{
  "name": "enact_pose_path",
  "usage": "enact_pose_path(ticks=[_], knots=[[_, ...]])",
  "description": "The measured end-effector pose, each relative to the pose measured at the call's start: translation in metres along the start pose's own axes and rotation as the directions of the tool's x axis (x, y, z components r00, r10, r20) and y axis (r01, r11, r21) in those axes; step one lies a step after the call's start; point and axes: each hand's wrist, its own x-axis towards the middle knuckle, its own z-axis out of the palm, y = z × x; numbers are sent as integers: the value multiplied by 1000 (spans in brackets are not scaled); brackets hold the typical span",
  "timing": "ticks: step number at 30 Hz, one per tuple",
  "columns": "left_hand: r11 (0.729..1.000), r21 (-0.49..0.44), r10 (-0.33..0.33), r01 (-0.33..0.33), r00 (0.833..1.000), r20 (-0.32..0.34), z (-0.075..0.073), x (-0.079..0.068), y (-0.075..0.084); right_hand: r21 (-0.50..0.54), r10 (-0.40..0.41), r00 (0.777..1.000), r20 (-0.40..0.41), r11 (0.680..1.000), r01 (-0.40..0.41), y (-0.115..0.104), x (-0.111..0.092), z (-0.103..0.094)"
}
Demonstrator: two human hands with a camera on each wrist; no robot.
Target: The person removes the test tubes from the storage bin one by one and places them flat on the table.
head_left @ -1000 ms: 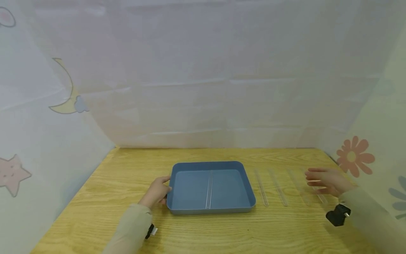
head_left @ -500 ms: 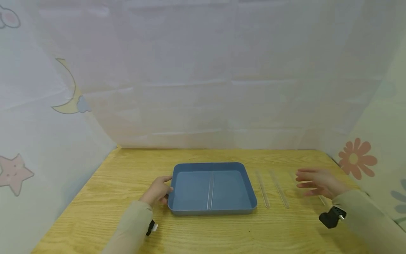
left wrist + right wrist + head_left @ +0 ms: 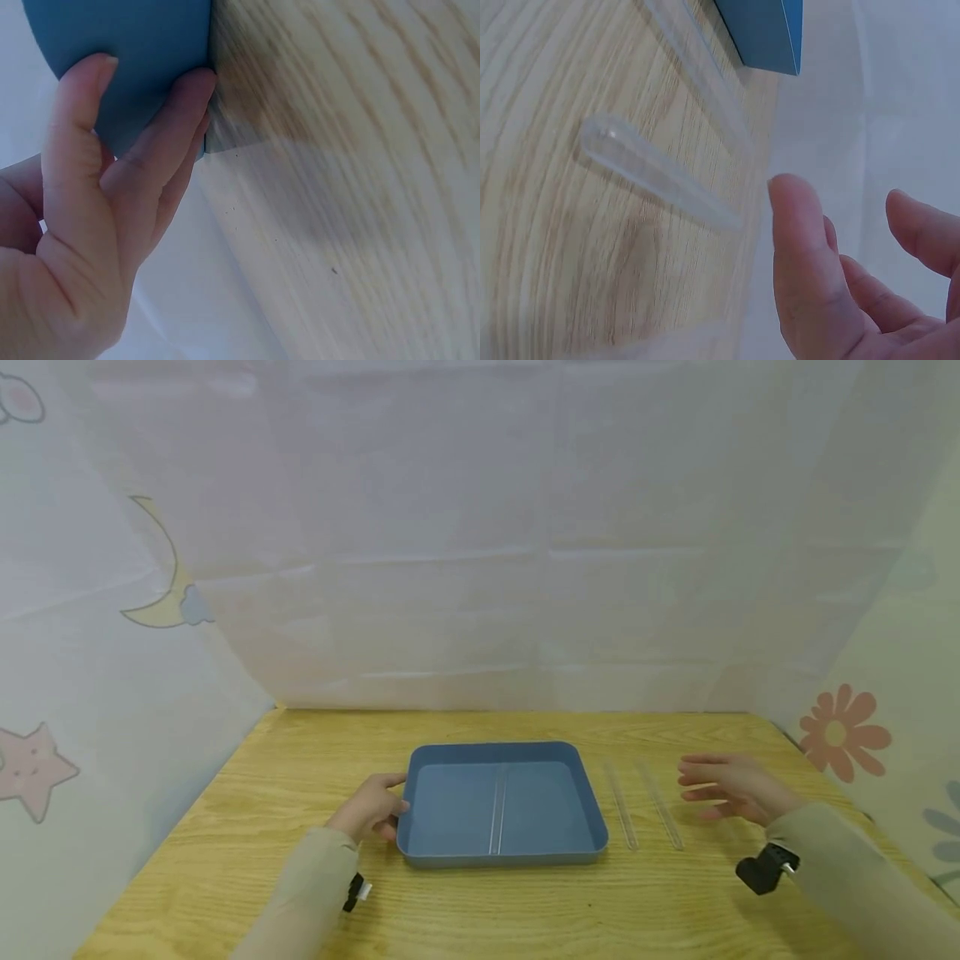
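Observation:
A shallow blue tray (image 3: 453,810) stands mid-table, with a clear test tube (image 3: 497,810) lying lengthwise down its middle. My left hand (image 3: 371,810) is at its left side; in the left wrist view the fingers (image 3: 154,142) rest against the outer wall without curling round it. Right of the tray two more clear test tubes, a nearer one (image 3: 620,806) and a farther one (image 3: 660,806), lie side by side. Just right of them my right hand (image 3: 731,789) hovers with parted fingers and holds nothing. In the right wrist view a tube (image 3: 656,169) shows a rounded end.
The wooden table (image 3: 525,910) is backed by a pale hanging sheet (image 3: 510,568). At the bottom of the right wrist view, a blurred clear shape (image 3: 656,345) lies on the wood. A black wrist camera (image 3: 761,870) hangs under the right sleeve.
My right hand has moved left above the row of test tubes, now covering the ones farther right. The left hand, the tray and the tubes have stayed in place.

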Motion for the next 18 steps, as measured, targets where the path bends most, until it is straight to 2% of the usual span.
enact_pose_path(ticks=[7,12,18], knots=[[1000,-30,-3,4,1000,29,-2,6,-4,21,-2,1000,7,1000,2,-3,5,12],[1000,-23,-9,9,1000,-5,1,1,0,25,5,1000,2,1000,-5,-6,9,18],[1000,-17,-5,5,1000,-23,3,2,0,42,8,1000,17,999,-8,-7,12,24]])
